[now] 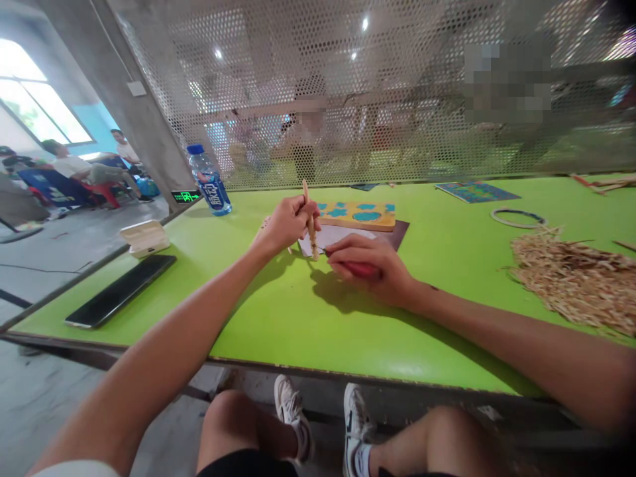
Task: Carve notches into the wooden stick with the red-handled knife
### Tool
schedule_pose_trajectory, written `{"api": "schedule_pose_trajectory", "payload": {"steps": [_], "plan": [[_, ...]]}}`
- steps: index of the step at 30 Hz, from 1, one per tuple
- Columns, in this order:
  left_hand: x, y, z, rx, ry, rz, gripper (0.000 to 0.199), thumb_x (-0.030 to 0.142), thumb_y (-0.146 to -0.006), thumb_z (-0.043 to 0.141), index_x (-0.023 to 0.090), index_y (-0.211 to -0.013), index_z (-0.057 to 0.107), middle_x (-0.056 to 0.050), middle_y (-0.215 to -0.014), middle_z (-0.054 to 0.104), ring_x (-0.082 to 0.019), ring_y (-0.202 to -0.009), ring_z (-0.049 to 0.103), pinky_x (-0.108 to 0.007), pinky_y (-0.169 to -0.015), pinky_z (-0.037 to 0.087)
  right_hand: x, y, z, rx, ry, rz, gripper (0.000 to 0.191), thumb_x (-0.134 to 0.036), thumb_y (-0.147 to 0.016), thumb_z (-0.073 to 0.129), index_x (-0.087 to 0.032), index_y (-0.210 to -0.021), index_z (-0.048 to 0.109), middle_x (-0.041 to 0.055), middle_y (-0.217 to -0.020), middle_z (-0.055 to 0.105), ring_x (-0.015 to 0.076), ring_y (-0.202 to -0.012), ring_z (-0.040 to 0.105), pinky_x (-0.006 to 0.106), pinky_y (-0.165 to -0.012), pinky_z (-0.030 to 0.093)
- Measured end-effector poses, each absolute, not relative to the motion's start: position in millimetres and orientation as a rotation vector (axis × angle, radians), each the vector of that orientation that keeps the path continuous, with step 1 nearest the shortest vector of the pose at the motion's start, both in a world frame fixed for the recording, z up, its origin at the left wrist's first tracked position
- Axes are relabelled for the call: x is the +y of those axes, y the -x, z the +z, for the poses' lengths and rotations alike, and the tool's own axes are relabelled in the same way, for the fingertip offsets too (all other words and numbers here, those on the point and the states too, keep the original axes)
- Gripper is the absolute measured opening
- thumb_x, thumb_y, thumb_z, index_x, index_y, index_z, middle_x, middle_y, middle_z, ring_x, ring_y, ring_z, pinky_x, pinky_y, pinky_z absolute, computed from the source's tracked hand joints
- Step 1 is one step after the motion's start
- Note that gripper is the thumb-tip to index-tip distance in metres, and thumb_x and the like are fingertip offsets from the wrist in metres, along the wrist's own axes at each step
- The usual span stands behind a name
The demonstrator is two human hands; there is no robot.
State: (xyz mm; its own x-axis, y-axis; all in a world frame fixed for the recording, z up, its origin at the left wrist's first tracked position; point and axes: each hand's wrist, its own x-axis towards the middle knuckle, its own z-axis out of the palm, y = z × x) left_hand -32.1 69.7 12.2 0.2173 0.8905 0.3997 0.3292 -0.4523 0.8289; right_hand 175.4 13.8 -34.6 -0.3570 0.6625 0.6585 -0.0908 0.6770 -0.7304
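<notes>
1. Bare knees and white sneakers sit just below the near edge of the lime-green table, with both forearms reaching across it.
2. Left hand pinches a slim wooden stick between thumb and fingers, around the table's middle.
3. Right hand is clenched around a red-handled tool; the fingers hide its working end.
4. Stick's long axis stands nearly upright, leaning slightly. Its lower end is just beside the right hand, which is nearer that end, while the left hand grips higher up.
5. White paper lies under the hands, before a yellow board with teal spots.
6. Wood shavings heap near the right edge; a water bottle and black phone sit by the left edge.
</notes>
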Motion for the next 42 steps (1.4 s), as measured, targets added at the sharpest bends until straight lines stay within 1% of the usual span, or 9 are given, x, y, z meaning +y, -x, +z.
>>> {"api": "schedule_pose_trajectory", "payload": {"steps": [5,9,12,15,21,28,36,39,42], "plan": [[70.0,32.5,11.1,1.116,-1.92,1.211,0.025,0.026,-0.103,0.053,0.015,-0.081,0.058,-0.003,-0.066,0.071,-0.004,-0.038,0.047,-0.019,-0.039,0.035,17.2,-173.2,-35.9,-1.714,0.483,0.796,0.024,-0.035,-0.1,0.058,-0.019,-0.099,0.077,0.0079,-0.088,0.076,0.0173,-0.064,0.072,0.035,-0.063,0.064],[71.0,32.8,9.4,1.148,-1.922,1.23,0.025,0.027,-0.103,0.053,0.015,-0.081,0.057,-0.004,-0.067,0.072,-0.005,-0.038,0.048,-0.019,-0.039,0.035,16.1,-176.0,-37.5,-1.834,0.419,0.715,0.007,-0.026,-0.087,0.075,-0.023,-0.09,0.08,0.0083,-0.1,0.077,0.0215,-0.086,0.074,0.037,-0.08,0.061],[71.1,32.7,9.8,1.164,-1.922,1.228,0.027,0.031,-0.102,0.054,0.015,-0.081,0.057,-0.004,-0.067,0.072,-0.005,-0.038,0.048,-0.019,-0.039,0.035,11.8,-176.6,-38.4,-1.941,0.384,0.707,0.009,-0.02,-0.077,0.083,-0.026,-0.084,0.081,0.0061,-0.1,0.078,0.0221,-0.09,0.073,0.037,-0.084,0.059],[70.1,32.4,10.8,1.16,-1.937,1.213,0.027,0.033,-0.102,0.056,0.015,-0.082,0.058,-0.004,-0.067,0.072,-0.005,-0.039,0.05,-0.019,-0.041,0.037,8.4,-172.4,-38.9,-1.881,0.425,0.707,0.004,-0.023,-0.084,0.077,-0.024,-0.088,0.078,0.0066,-0.097,0.075,0.0204,-0.085,0.072,0.036,-0.08,0.06],[66.4,29.2,11.2,1.211,-1.946,1.243,0.023,0.023,-0.101,0.053,0.014,-0.08,0.058,-0.004,-0.065,0.071,-0.007,-0.039,0.051,-0.019,-0.041,0.039,8.3,-167.7,-38.6,-1.743,0.469,0.769,0.022,-0.032,-0.103,0.052,-0.018,-0.101,0.069,0.005,-0.084,0.07,0.0156,-0.06,0.07,0.033,-0.057,0.063],[63.2,27.0,11.8,1.265,-1.938,1.268,0.024,0.022,-0.101,0.051,0.015,-0.079,0.058,-0.004,-0.066,0.071,-0.007,-0.037,0.05,-0.019,-0.039,0.039,8.0,-172.6,-37.0,-1.907,0.386,0.689,0.008,-0.019,-0.08,0.079,-0.024,-0.087,0.08,0.0071,-0.098,0.074,0.0214,-0.092,0.07,0.038,-0.085,0.058],[63.1,26.4,11.0,1.237,-1.951,1.272,0.022,0.022,-0.099,0.055,0.015,-0.079,0.059,-0.004,-0.066,0.072,-0.007,-0.038,0.052,-0.019,-0.04,0.04,5.0,-166.5,-37.2,-1.649,0.522,0.877,0.021,-0.035,-0.098,0.06,-0.019,-0.096,0.073,0.0061,-0.088,0.071,0.0167,-0.062,0.069,0.036,-0.06,0.063],[65.4,27.5,9.4,1.233,-1.937,1.275,0.022,0.021,-0.1,0.053,0.015,-0.08,0.059,-0.005,-0.066,0.072,-0.007,-0.037,0.051,-0.02,-0.039,0.039,2.1,-168.0,-36.2,-1.635,0.519,0.908,0.013,-0.032,-0.089,0.074,-0.02,-0.087,0.077,0.0082,-0.101,0.072,0.0184,-0.075,0.072,0.037,-0.07,0.064],[67.6,29.5,8.9,1.213,-1.919,1.268,0.024,0.023,-0.101,0.054,0.015,-0.079,0.058,-0.005,-0.066,0.072,-0.006,-0.036,0.051,-0.019,-0.038,0.039,0.4,-167.9,-33.0,-1.627,0.542,0.979,0.008,-0.027,-0.077,0.085,-0.021,-0.079,0.08,0.007,-0.095,0.075,0.0205,-0.084,0.072,0.036,-0.081,0.062]]}}
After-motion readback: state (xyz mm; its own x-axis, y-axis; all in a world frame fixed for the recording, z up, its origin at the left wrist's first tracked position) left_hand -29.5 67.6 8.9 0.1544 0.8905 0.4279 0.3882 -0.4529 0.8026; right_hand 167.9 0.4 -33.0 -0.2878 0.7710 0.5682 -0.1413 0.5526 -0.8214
